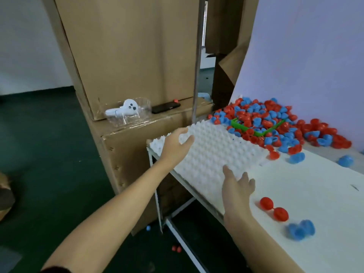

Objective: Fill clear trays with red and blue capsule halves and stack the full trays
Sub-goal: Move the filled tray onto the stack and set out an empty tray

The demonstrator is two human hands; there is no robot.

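A white, bumpy plastic tray (214, 154) with rows of domed cells lies at the left end of the white worktop (315, 194), one corner reaching past the edge. The left hand (177, 146) grips the tray's far-left edge, thumb on top and fingers curled beneath; the right hand (237, 186) rests flat with fingers spread on the near edge, pinching nothing. Behind the tray sits a large heap of red and blue capsule halves (271, 119) around a green plastic frame (258, 129), with a few loose halves near the right forearm. The step appears to be placing or squaring the tray, which looks unfilled. Next it should be settled flat beside the heap for loading.
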